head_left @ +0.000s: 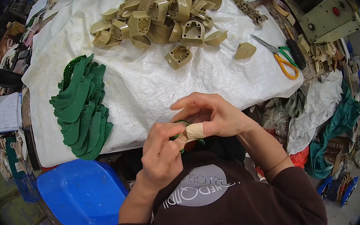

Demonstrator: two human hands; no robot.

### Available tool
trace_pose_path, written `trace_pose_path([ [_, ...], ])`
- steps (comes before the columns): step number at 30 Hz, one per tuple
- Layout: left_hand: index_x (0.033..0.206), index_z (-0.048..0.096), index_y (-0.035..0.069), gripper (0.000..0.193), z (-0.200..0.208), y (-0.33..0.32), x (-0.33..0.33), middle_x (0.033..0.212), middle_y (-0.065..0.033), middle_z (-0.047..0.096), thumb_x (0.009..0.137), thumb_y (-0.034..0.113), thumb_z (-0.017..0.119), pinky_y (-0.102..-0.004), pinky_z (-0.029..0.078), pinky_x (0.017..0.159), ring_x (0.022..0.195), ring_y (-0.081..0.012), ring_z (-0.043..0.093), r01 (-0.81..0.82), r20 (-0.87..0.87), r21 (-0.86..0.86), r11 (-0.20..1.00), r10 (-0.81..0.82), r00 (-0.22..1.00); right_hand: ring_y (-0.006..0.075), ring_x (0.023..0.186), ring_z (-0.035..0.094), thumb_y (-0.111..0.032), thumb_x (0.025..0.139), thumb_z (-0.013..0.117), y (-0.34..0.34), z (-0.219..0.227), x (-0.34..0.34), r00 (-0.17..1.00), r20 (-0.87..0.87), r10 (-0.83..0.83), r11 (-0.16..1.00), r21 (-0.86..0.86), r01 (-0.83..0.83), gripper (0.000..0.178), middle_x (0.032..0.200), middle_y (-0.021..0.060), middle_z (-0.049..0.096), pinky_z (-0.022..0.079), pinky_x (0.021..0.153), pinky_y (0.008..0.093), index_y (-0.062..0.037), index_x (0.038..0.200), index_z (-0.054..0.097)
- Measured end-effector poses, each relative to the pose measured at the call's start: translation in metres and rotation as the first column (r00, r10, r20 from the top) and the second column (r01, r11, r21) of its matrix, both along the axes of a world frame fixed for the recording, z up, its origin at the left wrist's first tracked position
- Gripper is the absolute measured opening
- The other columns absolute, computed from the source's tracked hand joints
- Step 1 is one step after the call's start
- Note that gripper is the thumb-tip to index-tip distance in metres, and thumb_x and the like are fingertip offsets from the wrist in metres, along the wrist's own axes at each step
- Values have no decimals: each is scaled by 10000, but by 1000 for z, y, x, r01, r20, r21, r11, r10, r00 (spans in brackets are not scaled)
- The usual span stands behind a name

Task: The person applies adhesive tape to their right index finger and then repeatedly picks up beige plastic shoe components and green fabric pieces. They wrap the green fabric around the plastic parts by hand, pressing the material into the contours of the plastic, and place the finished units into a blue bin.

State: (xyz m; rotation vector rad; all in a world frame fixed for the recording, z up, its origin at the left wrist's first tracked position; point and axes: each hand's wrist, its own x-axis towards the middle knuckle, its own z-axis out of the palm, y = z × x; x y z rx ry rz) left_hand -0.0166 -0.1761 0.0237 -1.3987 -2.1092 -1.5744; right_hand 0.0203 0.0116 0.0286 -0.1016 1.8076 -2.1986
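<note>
To the left, a clipboard of white paper (7,113) stands off the table. A blue plastic tub (84,203) sits below the near edge. A creased white woven-plastic sheet (137,84) covers the surface; at its left lies an overlapping stack of dark green fabric pieces (82,112). A stretch of sheet separates it from my hands. At the near edge, my left hand (160,154), fingers curled tight, pinches a small green-edged piece (175,137), mostly hidden. A heap of glossy beige moulded pieces (159,12) occupies the far middle. My right hand (223,118) arches half-open over the work; I cannot tell its grip. Orange-and-green-handled scissors (288,69) lie by the right edge.
</note>
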Motion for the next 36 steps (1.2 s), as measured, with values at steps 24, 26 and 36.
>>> trace_pose_path([
  [24,861,599,15,188,3,19,14,933,-140,629,772,104,739,-335,447,830,946,-249,567,-223,377,93,970,173,910,261,918,461,-105,796,614,-21,-2,7,674,-708,-210,763,313,565,71,907,55,570,345,856,378,-73,843,573],
  [26,856,619,35,181,5,17,12,978,-122,608,759,121,745,-368,421,869,1019,-287,520,-247,250,46,968,228,941,230,901,478,-232,892,554,-20,-2,8,737,-610,-291,881,128,454,179,889,57,582,358,859,362,-61,854,590],
  [36,949,678,130,202,-8,5,2,1204,-154,452,787,249,691,-390,390,874,1105,-302,429,-104,-76,119,987,113,991,238,1077,580,-118,721,751,8,3,10,962,-207,-180,982,-88,165,603,1146,154,611,427,942,355,-9,1247,476],
])
